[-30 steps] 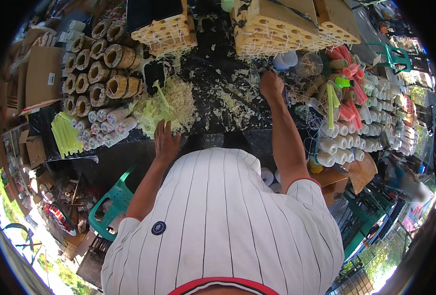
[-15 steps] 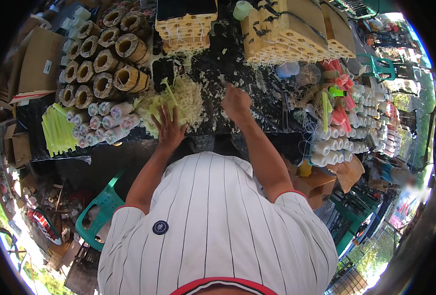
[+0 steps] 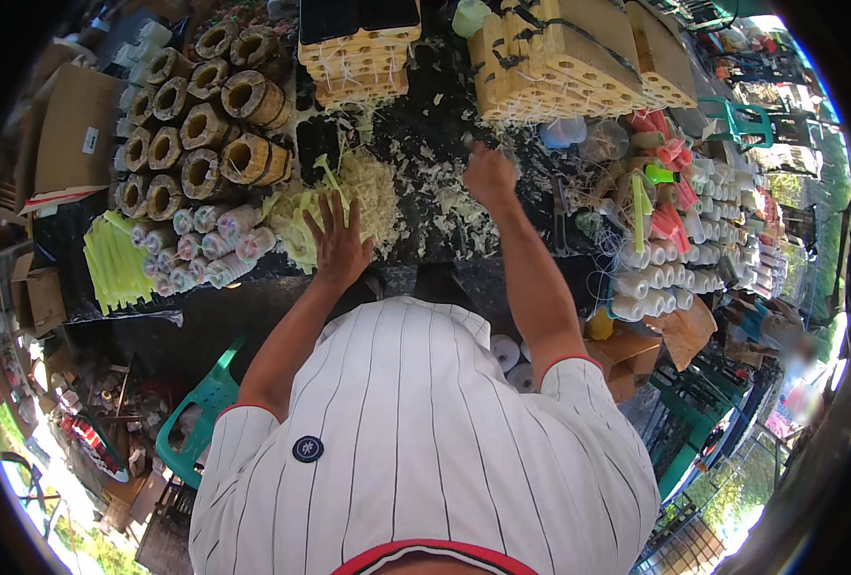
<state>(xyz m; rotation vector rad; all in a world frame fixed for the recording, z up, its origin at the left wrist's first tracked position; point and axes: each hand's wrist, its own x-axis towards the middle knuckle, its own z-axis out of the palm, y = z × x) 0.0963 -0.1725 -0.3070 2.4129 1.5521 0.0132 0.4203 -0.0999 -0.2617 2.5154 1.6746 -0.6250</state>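
Observation:
My left hand [image 3: 342, 240] lies flat with spread fingers on a heap of pale yellow-green shreds [image 3: 375, 187] and limp, leaf-like pieces [image 3: 296, 230]. A thin light-green strip [image 3: 327, 172] pokes up from the heap just beyond my fingertips. To the right, my right hand [image 3: 490, 177] is closed in a fist over the dark tabletop [image 3: 435, 91]. A small greyish tip shows at its far side, too small to name. Scattered pale scraps [image 3: 454, 196] cover the table between my hands.
At left stand thick brown hollow tubes [image 3: 205, 125], plastic-wrapped rolls [image 3: 229, 225] and light-green strips [image 3: 116, 261]. Stacked wooden blocks with holes [image 3: 358, 72] and strapped ones [image 3: 569, 62] fill the far side. Scissors [image 3: 559, 206] and white spools [image 3: 651, 283] lie right. A green chair [image 3: 200, 412] is lower left.
My right hand has moved right and slightly away from me, still closed. More scraps show where it was. The left hand stays on the heap, barely shifted.

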